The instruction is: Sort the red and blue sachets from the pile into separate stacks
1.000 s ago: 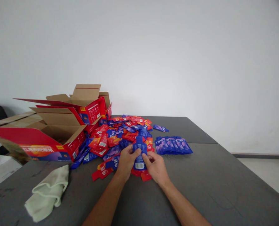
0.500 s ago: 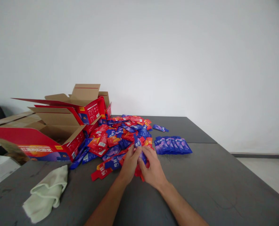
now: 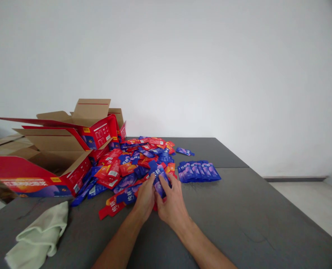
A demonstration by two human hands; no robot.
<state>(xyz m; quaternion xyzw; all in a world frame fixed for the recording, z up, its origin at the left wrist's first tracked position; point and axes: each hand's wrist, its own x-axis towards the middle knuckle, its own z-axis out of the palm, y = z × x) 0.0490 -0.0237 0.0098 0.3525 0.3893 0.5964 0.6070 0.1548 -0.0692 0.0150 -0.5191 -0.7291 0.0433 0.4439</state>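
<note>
A blue pouch (image 3: 159,178) with white lettering is held up between my two hands, over the near edge of the pile. My left hand (image 3: 145,198) is closed on its left side. From the right, my right hand (image 3: 172,200) grips the same pouch, thumb and fingers on its edge and front. Behind and to the left spreads a heap of red and blue pouches (image 3: 112,172). Some red packaging shows beneath my hands, partly hidden. To the right lies an overlapping row of blue pouches (image 3: 198,172).
Open red cartons (image 3: 82,175) with raised cardboard flaps stand at the left. A pale green cloth (image 3: 41,235) lies crumpled at the front left of the dark table (image 3: 227,220). One single blue pouch (image 3: 185,151) rests near the back. A white wall rises behind.
The blue pouch now shows more of its front, tilted between my hands. My view has turned slightly right, so everything sits further left in the picture.
</note>
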